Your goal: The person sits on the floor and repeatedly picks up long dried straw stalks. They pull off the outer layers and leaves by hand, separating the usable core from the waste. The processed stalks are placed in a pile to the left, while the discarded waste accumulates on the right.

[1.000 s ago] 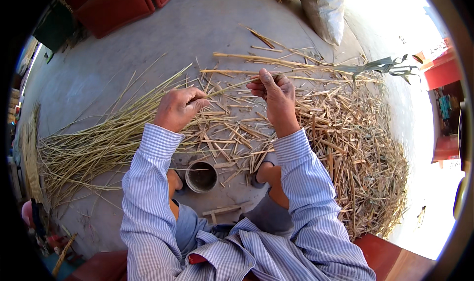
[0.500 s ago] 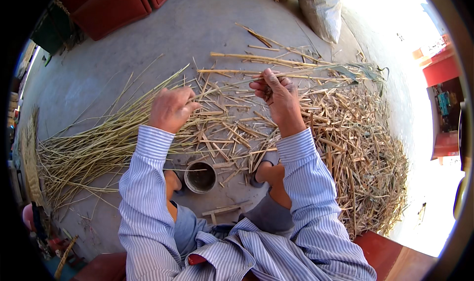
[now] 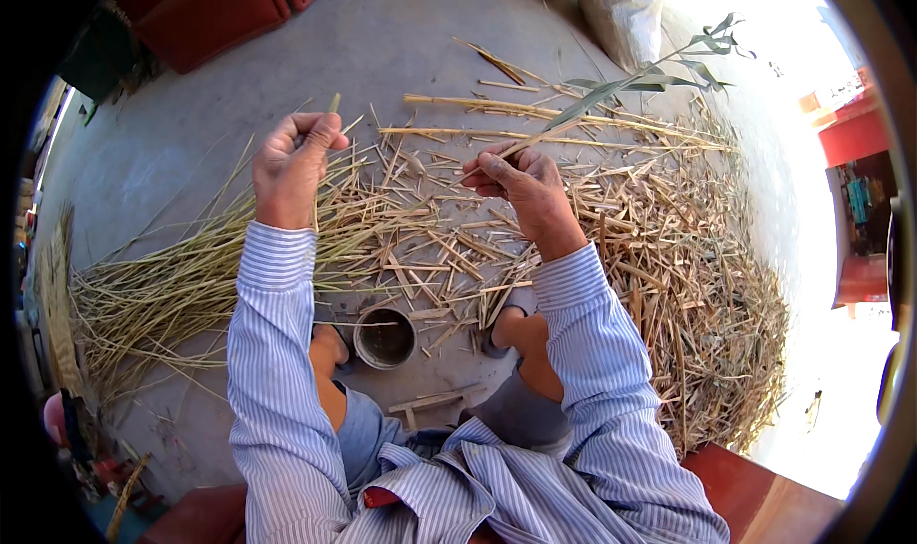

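Since the frame half a second ago, the left hand (image 3: 294, 167) has lifted away from the other hand, and the leafy end of the stalk (image 3: 607, 93) has swung up from above the pile of cut pieces (image 3: 707, 324) toward the pale sack (image 3: 626, 19). The person's right hand (image 3: 523, 179) has its grip closed on that stalk near its bare end, the green leaves pointing to the upper right. Fingers of the left grip are curled together, with a short green stalk end (image 3: 334, 104) standing out above them. Long thin stalks (image 3: 181, 281) lie in a heap on the grey floor (image 3: 229, 85) at the left. Between the person's feet sits a round pot (image 3: 386, 360), a thin stick (image 3: 334, 324) reaching across its rim.
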`<state>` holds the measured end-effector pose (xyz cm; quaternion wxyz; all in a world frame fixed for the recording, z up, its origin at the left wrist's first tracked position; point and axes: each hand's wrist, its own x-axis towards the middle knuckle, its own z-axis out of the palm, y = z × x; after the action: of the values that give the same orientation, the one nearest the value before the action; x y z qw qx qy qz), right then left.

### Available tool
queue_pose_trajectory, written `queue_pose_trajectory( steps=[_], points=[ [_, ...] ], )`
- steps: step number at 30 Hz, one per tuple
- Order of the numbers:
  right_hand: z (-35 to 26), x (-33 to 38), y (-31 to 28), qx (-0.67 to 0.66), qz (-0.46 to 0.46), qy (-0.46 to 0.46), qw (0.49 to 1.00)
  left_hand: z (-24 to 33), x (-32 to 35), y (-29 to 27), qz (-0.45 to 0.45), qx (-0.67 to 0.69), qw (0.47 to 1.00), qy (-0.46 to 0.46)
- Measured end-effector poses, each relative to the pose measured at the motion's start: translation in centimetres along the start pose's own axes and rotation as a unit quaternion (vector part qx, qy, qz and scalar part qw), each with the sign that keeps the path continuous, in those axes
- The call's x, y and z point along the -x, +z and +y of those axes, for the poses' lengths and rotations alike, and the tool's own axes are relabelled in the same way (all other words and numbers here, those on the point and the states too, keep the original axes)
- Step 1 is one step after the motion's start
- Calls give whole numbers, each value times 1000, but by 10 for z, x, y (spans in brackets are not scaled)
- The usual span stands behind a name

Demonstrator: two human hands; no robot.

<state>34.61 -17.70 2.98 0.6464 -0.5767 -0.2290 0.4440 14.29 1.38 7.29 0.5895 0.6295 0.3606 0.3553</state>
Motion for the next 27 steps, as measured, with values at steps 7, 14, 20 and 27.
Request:
queue_pose_trajectory(
  steps=[7,14,20,27],
  points=[
    [-5,3,-9,-23,39,-34,998,-31,12,6,-79,-450,822,341],
    [2,5,12,-28,31,-51,998,-44,40,48,-201,-173,961,72],
    [2,4,13,12,-10,-76,997,-51,30,35,-110,-18,992,-50],
    [-5,6,2,-7,-1,-50,999,-47,10,4,18,-489,823,289]
  ],
)
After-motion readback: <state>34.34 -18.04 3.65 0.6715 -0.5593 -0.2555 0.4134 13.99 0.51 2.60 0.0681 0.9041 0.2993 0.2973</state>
